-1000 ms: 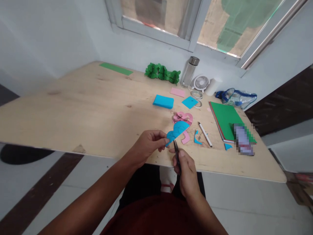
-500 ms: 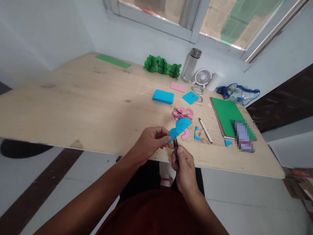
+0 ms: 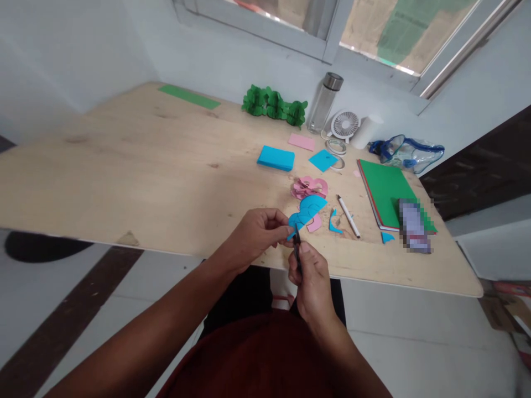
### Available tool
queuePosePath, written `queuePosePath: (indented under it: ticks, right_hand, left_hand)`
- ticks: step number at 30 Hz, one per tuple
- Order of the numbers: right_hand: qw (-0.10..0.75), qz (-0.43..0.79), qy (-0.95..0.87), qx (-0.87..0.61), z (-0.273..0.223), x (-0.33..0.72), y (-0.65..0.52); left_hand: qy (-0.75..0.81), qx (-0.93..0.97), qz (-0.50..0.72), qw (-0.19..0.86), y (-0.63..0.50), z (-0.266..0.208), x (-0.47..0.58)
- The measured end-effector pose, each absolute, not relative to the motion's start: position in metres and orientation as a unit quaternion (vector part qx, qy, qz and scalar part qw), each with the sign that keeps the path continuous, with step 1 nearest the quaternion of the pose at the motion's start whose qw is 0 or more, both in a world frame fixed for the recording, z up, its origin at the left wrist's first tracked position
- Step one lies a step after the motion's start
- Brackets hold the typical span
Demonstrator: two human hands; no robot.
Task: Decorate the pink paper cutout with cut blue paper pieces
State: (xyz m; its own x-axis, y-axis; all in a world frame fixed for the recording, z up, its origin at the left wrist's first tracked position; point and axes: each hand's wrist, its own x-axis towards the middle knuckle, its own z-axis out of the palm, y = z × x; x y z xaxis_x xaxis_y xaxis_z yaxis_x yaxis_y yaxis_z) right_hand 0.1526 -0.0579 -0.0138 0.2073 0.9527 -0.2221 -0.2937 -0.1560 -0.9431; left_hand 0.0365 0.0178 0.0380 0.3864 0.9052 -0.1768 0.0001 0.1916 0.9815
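My left hand [image 3: 267, 232] pinches the lower left end of a blue paper cutout [image 3: 312, 209], which has a scalloped edge and drawn curved lines. In my right hand [image 3: 311, 271] is a pair of dark scissors [image 3: 297, 250], its blades pointing up at the paper close to my left fingertips. My fingers partly hide the handles. Just beyond the cutout lies a pink paper cutout [image 3: 309, 187], with a pink scrap [image 3: 315, 223] nearer to me. A curved blue scrap [image 3: 334, 222] and a white marker [image 3: 348, 215] rest to the right.
Farther back are a folded blue paper stack [image 3: 276, 158], a blue square [image 3: 323, 160], tape rolls [image 3: 336, 146], green paper garland [image 3: 274, 105], a glass bottle [image 3: 324, 105] and a small fan [image 3: 345, 126]. At right, a phone-like blurred object [image 3: 414, 225] lies on green sheets [image 3: 390, 193].
The scissors have shifted slightly left against the blue paper, and both hands keep their holds. The whole view has tilted slightly.
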Motion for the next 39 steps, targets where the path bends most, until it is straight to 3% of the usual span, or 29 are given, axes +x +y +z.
queuePosePath:
  ticks: [39]
  right_hand:
    - [0.572,0.518,-0.326,-0.546,-0.014,0.1517,-0.0584]
  left_hand:
    - [0.432,0.524,0.347,0.647,0.0156,0.037,0.0339]
